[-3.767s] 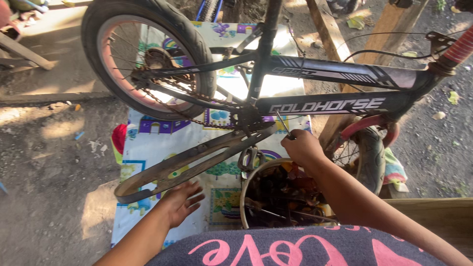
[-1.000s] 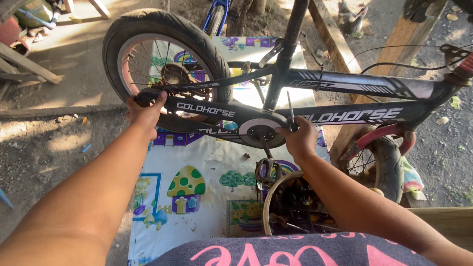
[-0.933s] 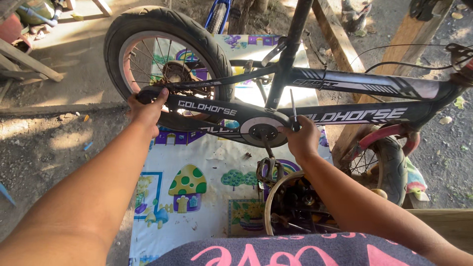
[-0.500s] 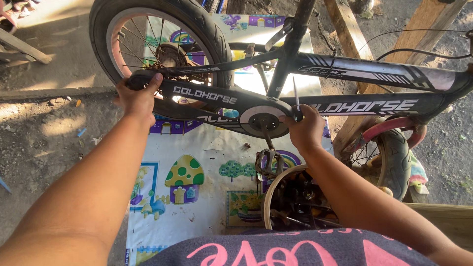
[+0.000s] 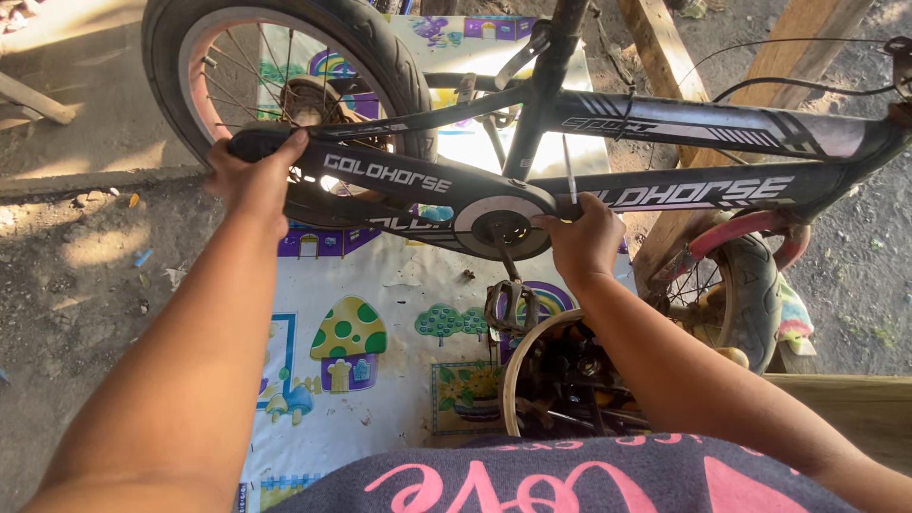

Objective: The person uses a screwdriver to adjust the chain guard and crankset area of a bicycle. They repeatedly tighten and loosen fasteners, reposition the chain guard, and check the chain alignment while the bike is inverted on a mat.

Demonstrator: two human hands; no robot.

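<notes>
Rear wheel [image 5: 285, 95] at upper left, tyre black, rim pink. Left hand [image 5: 252, 176] closed over rear end of chain guard [image 5: 399, 180], fingers wrapped on top edge, just in front of wheel hub. Chain guard long axis running left to right, dipping slightly toward crank disc [image 5: 503, 228]. Pedal [image 5: 513, 304] hanging below disc on crank arm. Right hand [image 5: 581, 242] touching disc's right edge, fingers curled tight round slim tool [image 5: 568, 171]; shaft upright, tip end hidden in fist. Tool kind: cannot tell. Right hand nearer disc; left hand nearer hub. Frame [image 5: 703, 133] extending right. Patterned mat [image 5: 380, 351] below. Bowl [image 5: 570, 380] of parts under right forearm. Small wheel [image 5: 741, 285] at right.
</notes>
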